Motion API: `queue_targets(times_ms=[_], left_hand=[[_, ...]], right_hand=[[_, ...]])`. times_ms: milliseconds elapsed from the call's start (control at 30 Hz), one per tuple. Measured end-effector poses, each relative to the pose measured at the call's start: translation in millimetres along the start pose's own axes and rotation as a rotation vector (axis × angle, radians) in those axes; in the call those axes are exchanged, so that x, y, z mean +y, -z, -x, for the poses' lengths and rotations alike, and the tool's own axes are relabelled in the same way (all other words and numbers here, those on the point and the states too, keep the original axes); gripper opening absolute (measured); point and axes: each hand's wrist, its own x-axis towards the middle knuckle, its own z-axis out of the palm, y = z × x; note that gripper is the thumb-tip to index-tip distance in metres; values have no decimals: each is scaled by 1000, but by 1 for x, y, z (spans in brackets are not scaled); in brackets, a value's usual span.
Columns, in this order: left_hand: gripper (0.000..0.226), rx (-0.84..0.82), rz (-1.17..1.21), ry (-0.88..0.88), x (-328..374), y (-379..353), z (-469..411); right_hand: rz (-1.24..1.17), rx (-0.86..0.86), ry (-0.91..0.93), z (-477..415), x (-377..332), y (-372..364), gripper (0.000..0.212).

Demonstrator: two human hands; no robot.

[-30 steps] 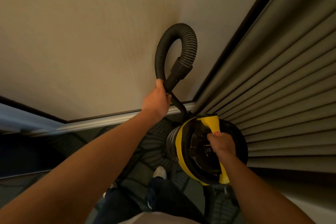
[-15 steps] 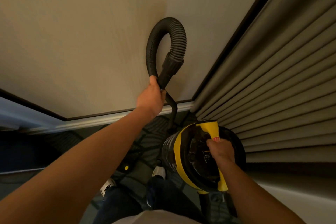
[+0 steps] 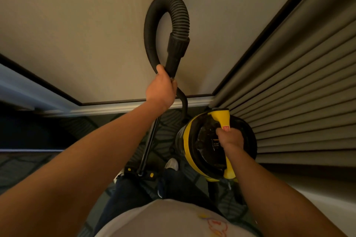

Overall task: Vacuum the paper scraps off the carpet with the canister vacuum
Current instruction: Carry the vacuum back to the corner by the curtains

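My right hand (image 3: 229,137) grips the yellow carry handle (image 3: 223,119) of the black and yellow canister vacuum (image 3: 194,144), which hangs above the patterned carpet (image 3: 167,121). My left hand (image 3: 161,90) holds the black wand just below the ribbed hose (image 3: 179,9), which loops up in front of the wall. The wand tube (image 3: 150,142) runs down to the floor head (image 3: 139,174) near my feet. No paper scraps show on the carpet.
A beige wall (image 3: 86,34) with a white baseboard (image 3: 107,107) stands straight ahead. Pleated grey curtains (image 3: 298,82) fill the right side. A dark doorway or panel (image 3: 23,127) lies at the left. My shoe (image 3: 172,163) stands beside the canister.
The wand and floor head have swung into view near my feet. My left hand and the hose loop have shifted slightly left. The canister stays held in my right hand.
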Motion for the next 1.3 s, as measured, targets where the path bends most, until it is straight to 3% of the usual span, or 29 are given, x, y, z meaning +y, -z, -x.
queue_targets(times_ms=[333,767,1300], left_hand=[[37,90,-53,31,-6,17,-12],[36,131,-117,208,-55,40,-5],[36,120,-104,211,-59,42,-8]], right_hand=[[-2,-27,27,-9,-35,-11,23],[28,-52,89,-4,-47,-20,22],[-4,126,106,17,-42,-14,25]])
